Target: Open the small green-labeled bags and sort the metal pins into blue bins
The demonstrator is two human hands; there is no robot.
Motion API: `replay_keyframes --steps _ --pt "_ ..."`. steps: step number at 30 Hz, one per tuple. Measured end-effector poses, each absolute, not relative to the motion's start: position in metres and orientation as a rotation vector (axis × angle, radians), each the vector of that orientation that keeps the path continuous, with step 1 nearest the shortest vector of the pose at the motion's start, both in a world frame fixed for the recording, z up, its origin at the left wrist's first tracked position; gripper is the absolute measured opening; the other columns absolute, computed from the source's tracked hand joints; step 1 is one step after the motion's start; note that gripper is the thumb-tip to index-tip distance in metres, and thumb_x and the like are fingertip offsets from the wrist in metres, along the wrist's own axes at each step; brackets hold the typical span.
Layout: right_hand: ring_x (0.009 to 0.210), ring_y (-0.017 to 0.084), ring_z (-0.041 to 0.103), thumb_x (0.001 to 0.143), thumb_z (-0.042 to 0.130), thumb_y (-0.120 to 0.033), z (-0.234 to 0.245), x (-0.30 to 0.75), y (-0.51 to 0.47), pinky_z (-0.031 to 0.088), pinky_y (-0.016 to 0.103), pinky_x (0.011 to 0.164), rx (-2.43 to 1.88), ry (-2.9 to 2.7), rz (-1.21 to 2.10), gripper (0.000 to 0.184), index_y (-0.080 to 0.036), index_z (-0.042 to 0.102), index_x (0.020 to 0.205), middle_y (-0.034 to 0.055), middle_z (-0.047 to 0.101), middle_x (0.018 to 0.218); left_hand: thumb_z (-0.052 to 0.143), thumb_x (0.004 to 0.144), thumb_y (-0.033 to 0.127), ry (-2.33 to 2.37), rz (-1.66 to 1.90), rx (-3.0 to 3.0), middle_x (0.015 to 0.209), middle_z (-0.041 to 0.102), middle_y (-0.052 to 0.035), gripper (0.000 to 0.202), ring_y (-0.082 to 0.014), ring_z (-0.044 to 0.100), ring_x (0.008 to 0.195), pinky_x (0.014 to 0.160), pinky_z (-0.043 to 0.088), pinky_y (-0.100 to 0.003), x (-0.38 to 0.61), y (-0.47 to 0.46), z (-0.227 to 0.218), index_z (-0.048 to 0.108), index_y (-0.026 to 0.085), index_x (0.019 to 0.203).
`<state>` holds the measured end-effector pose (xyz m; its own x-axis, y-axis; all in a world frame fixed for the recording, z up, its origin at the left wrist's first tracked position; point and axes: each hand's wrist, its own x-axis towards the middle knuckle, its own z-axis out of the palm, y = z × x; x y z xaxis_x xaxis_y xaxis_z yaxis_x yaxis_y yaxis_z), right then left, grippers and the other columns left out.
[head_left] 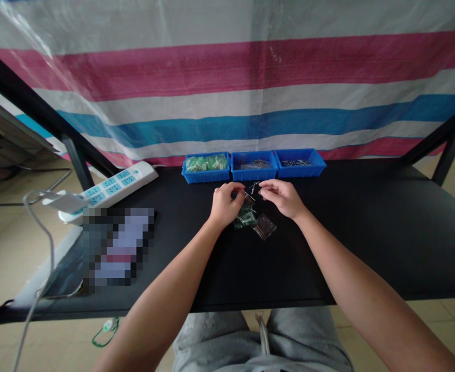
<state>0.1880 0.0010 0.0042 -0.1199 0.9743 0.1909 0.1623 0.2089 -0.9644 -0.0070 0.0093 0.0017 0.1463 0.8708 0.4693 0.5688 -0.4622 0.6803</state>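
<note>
My left hand (226, 202) is curled with thumb and forefinger pinched together; whatever lies between them is too small to make out. Facing it, my right hand (284, 197) also has its fingertips drawn together. Small silvery screw-like pieces (253, 187) show between the two hands, close to the right fingertips. Below the left fingers are small green-tinted clear packets (245, 218). Beside them a clear plastic bag (264, 227) with thin brownish pieces lies flat on the black table (258, 274).
Three blue bins stand behind my hands: one with green packets (206, 164), one with clear bags (254, 165), one with loose metal pieces (296, 163). A white power strip (111, 188) and a blurred-out flat item (124, 248) are at left. A striped sheet (227, 67) hangs behind.
</note>
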Motion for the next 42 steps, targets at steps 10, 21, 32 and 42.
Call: replay_keyframes --steps 10,21,32,42 --pt "0.069 0.016 0.055 0.057 0.084 -0.043 0.016 0.204 -0.001 0.042 0.029 0.064 -1.229 -2.168 0.869 0.035 -0.017 0.068 0.074 0.0018 0.063 0.074 0.057 0.079 0.02 1.373 1.175 2.188 0.082 0.074 -0.0034 0.016 -0.0183 0.066 0.076 0.077 0.051 -0.031 -0.008 0.011 0.001 0.071 0.019 0.088" --pt "0.089 0.021 0.055 0.059 0.084 -0.023 0.025 0.204 -0.002 0.041 0.033 0.081 -1.231 -2.437 0.899 0.019 -0.019 0.067 0.066 0.003 0.062 0.085 0.056 0.081 0.021 1.35 1.108 2.29 0.081 0.073 -0.0036 0.015 -0.0186 0.066 0.077 0.08 0.049 -0.033 -0.007 0.011 -0.001 0.07 0.018 0.087" --pt "0.093 0.022 0.056 0.056 0.086 -0.028 0.024 0.203 -0.003 0.043 0.032 0.081 -1.247 -2.428 0.915 0.036 -0.019 0.072 0.088 0.004 0.062 0.092 0.055 0.081 0.018 1.412 1.065 2.318 0.084 0.073 -0.0043 0.018 -0.0203 0.066 0.083 0.084 0.048 -0.034 -0.008 0.014 -0.004 0.071 0.018 0.089" --pt "0.086 0.019 0.057 0.068 0.077 -0.022 0.02 0.205 0.002 0.041 0.03 0.08 -1.25 -2.454 0.918 0.01 -0.018 0.07 0.073 0.0032 0.062 0.086 0.052 0.08 0.014 1.408 1.099 2.187 0.088 0.072 -0.0046 0.022 -0.0151 0.063 0.075 0.075 0.05 -0.026 -0.012 0.013 -0.001 0.07 0.015 0.092"
